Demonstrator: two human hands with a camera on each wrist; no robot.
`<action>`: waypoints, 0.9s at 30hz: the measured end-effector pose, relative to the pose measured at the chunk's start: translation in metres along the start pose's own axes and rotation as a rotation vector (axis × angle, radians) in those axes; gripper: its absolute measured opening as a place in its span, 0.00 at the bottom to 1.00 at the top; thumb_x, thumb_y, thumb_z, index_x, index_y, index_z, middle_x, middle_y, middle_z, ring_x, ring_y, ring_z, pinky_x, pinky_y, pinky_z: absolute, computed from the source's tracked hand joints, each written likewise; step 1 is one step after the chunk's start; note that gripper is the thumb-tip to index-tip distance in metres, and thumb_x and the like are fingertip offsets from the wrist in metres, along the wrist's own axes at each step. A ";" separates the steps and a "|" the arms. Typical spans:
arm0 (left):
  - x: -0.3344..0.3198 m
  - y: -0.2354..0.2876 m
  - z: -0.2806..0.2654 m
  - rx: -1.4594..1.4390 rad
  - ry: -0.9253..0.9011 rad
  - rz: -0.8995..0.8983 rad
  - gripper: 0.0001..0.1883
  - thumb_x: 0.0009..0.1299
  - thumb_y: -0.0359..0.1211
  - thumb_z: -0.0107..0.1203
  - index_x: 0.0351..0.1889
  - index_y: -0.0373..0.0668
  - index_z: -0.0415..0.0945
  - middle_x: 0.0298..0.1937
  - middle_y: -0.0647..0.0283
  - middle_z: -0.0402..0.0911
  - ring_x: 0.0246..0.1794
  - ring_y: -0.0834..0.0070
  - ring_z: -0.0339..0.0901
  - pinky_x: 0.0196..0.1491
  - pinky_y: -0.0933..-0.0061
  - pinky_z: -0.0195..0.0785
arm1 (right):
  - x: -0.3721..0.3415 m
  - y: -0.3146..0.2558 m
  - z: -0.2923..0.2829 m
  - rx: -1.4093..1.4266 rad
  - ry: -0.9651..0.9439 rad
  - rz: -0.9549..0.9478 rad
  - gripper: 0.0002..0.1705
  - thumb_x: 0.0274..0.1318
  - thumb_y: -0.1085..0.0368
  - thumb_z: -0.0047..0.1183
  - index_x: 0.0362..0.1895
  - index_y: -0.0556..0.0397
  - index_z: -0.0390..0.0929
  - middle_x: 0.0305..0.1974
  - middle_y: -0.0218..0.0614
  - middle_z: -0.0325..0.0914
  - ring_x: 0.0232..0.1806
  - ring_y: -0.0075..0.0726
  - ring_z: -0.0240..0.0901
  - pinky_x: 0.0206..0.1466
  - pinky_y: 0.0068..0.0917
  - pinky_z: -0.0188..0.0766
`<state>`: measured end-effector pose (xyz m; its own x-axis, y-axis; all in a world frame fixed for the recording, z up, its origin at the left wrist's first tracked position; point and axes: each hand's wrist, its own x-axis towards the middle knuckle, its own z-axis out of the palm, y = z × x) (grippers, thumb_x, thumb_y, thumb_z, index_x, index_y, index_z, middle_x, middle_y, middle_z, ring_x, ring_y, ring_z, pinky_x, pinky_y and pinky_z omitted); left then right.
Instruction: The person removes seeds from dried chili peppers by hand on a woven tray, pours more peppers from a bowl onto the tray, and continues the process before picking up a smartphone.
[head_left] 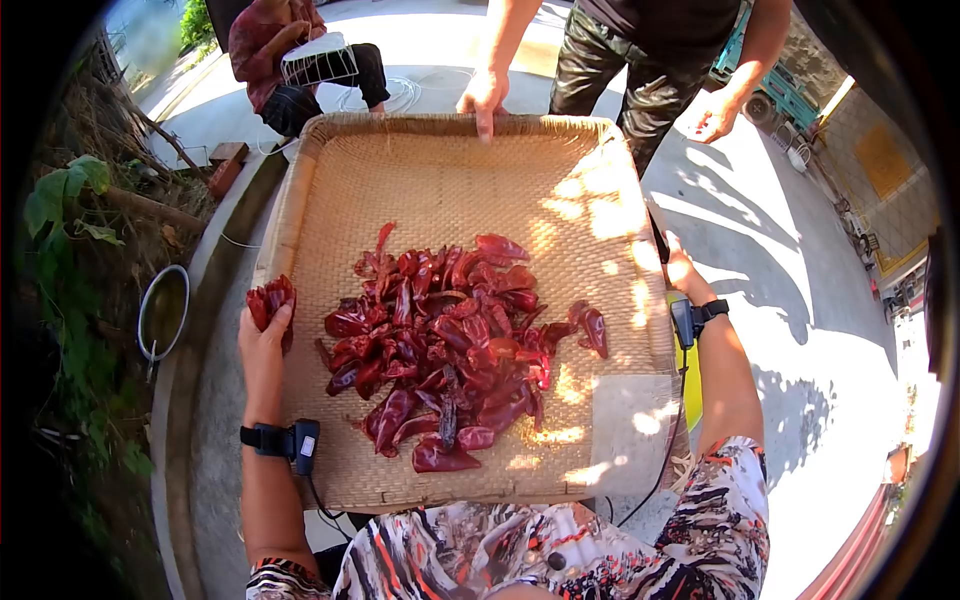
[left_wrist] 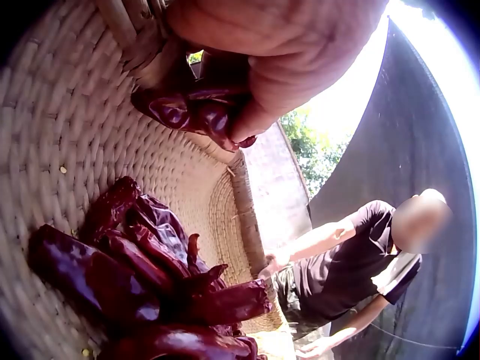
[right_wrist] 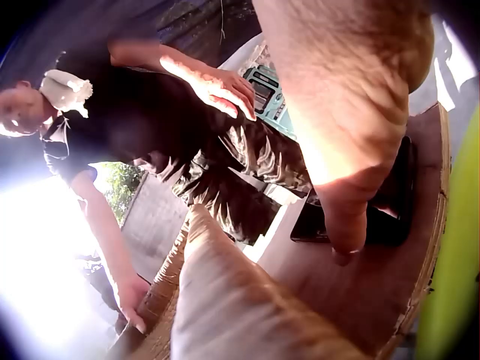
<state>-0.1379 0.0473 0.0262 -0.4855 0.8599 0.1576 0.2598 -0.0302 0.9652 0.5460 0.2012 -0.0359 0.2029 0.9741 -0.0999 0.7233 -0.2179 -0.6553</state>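
A large shallow woven bamboo tray holds a heap of dried red peppers, with a few lying apart on its right side. At the tray's left rim my left hand grips a small bunch of dried peppers. In the left wrist view its fingers curl round these glossy peppers close to the rim. My right hand is just outside the right rim. In the right wrist view it overlaps a flat black phone-like object; its thumb hangs straight and the other fingers are hidden.
Across the tray a standing person rests one hand on the far rim. Another person sits at the back left. A brown board lies under the black object. A metal basin stands beyond the left kerb.
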 end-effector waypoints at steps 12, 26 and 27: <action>0.005 -0.015 -0.009 0.160 0.030 0.137 0.15 0.71 0.35 0.64 0.52 0.39 0.79 0.45 0.67 0.82 0.43 0.79 0.76 0.47 0.73 0.69 | -0.013 -0.003 -0.015 0.180 0.089 -0.030 0.64 0.44 0.55 0.70 0.78 0.63 0.43 0.43 0.49 0.82 0.43 0.49 0.81 0.48 0.39 0.79; -0.106 0.075 0.046 0.354 -0.819 0.437 0.21 0.62 0.25 0.66 0.51 0.37 0.70 0.41 0.52 0.77 0.40 0.57 0.77 0.45 0.62 0.69 | -0.248 -0.124 -0.057 1.484 -0.250 -0.287 0.57 0.51 0.55 0.67 0.80 0.54 0.49 0.72 0.59 0.62 0.70 0.57 0.66 0.69 0.51 0.70; -0.119 0.068 0.050 0.403 -0.828 0.494 0.22 0.60 0.24 0.66 0.51 0.37 0.70 0.42 0.50 0.77 0.44 0.49 0.77 0.47 0.59 0.70 | -0.277 -0.137 -0.039 1.512 -0.295 -0.331 0.62 0.47 0.53 0.70 0.81 0.53 0.46 0.72 0.61 0.61 0.72 0.59 0.64 0.70 0.53 0.70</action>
<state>-0.0213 -0.0319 0.0623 0.4346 0.8831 0.1769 0.6068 -0.4323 0.6670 0.4166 -0.0408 0.1110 -0.0858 0.9807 0.1759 -0.6315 0.0830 -0.7709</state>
